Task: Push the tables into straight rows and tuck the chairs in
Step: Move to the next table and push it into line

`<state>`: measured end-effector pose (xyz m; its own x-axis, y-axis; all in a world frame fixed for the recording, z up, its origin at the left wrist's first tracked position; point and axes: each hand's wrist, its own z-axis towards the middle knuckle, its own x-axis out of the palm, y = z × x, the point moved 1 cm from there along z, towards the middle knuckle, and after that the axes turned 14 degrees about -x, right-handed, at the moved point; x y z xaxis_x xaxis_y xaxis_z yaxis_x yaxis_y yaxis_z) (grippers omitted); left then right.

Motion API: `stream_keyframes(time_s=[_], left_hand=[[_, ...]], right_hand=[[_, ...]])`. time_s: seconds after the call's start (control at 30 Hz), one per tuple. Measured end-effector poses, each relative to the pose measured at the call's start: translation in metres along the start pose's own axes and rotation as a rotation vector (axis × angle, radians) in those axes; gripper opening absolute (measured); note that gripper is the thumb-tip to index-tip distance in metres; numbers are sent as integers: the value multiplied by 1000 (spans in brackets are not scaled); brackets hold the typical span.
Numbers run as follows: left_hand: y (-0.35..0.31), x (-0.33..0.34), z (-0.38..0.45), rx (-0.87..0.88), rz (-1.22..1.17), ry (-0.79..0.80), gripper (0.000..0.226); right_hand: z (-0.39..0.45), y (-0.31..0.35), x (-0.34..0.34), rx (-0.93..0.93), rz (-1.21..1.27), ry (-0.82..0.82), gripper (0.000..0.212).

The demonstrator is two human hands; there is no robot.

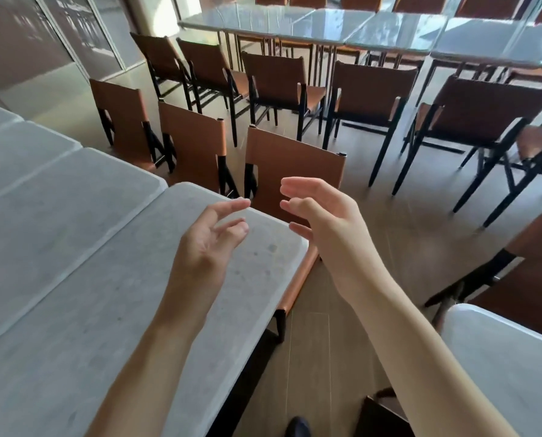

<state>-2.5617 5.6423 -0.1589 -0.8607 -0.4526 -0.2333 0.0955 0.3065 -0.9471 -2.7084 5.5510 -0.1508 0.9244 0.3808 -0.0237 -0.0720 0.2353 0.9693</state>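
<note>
Both hands raised over the far end corner of the near grey stone-look counter, holding nothing. The thing the next move likely turns on: the tan leather chair with black legs standing at that end, its backrest straight ahead of the hands and just past the fingertips. The top edge of the backrest runs left-to-right across the view, slightly tilted down to the right. The chair looks close against the counter end, seat hidden below; can't tell if it is fully tucked.

Right hand is nearer: it sits directly in front of the backrest, fingers relaxed, lightly bent, spread apart, palm turned left. No contact visible. Left hand hovers above the counter top, fingers loosely curled, empty, apart from the surface as far as can be told.

Two more tan chairs stand at the left along the same counter edge, backs facing the camera. A second tan chair edge shows under the right side of the counter, beneath the right wrist. Far glossy white counter row with brown chairs pulled out, well apart from the hands.

Judgement: reach goes forward, right hand first, to the backrest top.
</note>
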Motion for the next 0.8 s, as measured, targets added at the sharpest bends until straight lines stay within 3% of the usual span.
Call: stream_keyframes(time_s=[0.1, 0.23, 0.8], left_hand=[[-9, 17, 10, -2, -1, 1, 18], [-14, 39, 24, 29, -12, 9, 30], [-56, 122, 144, 135, -50, 143, 31]], right_hand=[[9, 0, -14, 3, -13, 61, 30], [19, 0, -37, -2, -52, 118, 29], [116, -26, -108, -23, -125, 46, 26]])
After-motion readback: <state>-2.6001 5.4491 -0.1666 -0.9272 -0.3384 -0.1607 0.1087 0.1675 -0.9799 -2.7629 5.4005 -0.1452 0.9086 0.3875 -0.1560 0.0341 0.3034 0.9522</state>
